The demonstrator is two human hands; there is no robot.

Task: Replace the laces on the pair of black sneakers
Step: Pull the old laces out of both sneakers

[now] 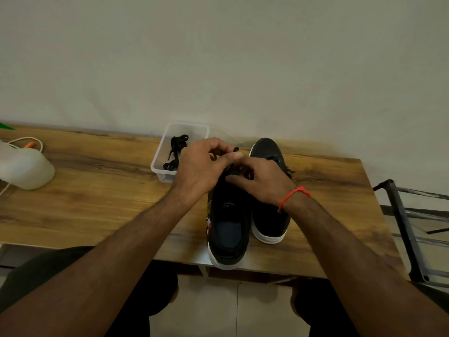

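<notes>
- Both sneakers on the table (pixel 102 190), heels toward me; left sneaker (pixel 228 229) under my hands, right sneaker (pixel 267 152) just beside it.
- Left hand (pixel 201 169) and right hand (pixel 264 181): fingers pinched on a black lace (pixel 236 149) over the eyelets.
- Progress: mid-task, I judge (lacing hidden by hands).
- More black laces (pixel 176 144) in the clear tray (pixel 158 164), far left of the shoes.
- Wood-grain table against a plain wall (pixel 218 57); metal rack (pixel 408 215) right.

Two sneakers are sitting side by side on the surface (pixel 97 190), the left sneaker (pixel 228 229) nearer the front edge, the right sneaker (pixel 267 152) just beside it and further back. Both hands are meeting over the left one, left hand (pixel 201 171) and right hand (pixel 264 181) touching. A tub (pixel 159 166) is sitting behind-left by the wall, laces (pixel 178 144) lying in it. A jug (pixel 24 169) is resting far left; a rack (pixel 408 229) is standing off the right.
</notes>
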